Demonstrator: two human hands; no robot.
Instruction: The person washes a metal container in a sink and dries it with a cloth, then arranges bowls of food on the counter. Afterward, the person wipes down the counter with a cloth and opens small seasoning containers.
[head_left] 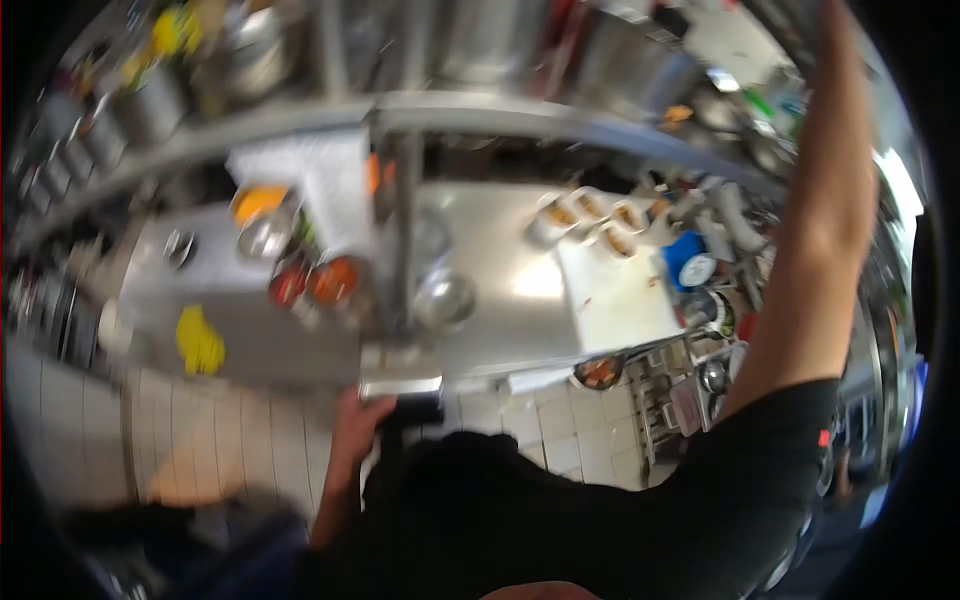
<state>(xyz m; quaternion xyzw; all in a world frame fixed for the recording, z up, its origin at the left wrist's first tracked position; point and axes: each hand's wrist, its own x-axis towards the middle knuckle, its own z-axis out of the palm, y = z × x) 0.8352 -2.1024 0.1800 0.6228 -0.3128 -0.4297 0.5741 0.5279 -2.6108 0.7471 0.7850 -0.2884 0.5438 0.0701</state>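
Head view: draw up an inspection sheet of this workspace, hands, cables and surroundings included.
Surface: grey stainless-steel counter, bearing a white rectangular cutting board.
Job's things: silver rectangular metal object at the counter's front edge, too blurred to identify.
Clutter: four round white cups holding brownish food; bright-yellow irregular item, perhaps a cloth.
Hands: bare left hand at the metal object, grip unclear; right hand out of view, bare right arm raised.
Cables: nothing seen.
Surroundings: long grey metal shelf behind the counter; pale tiled floor.

My view: fisheye, corners black, shelf (490, 108) bowed; motion blur throughout, my left fingers (377, 409) softened; white glare on counter (490, 310); bright light (899, 185), right edge
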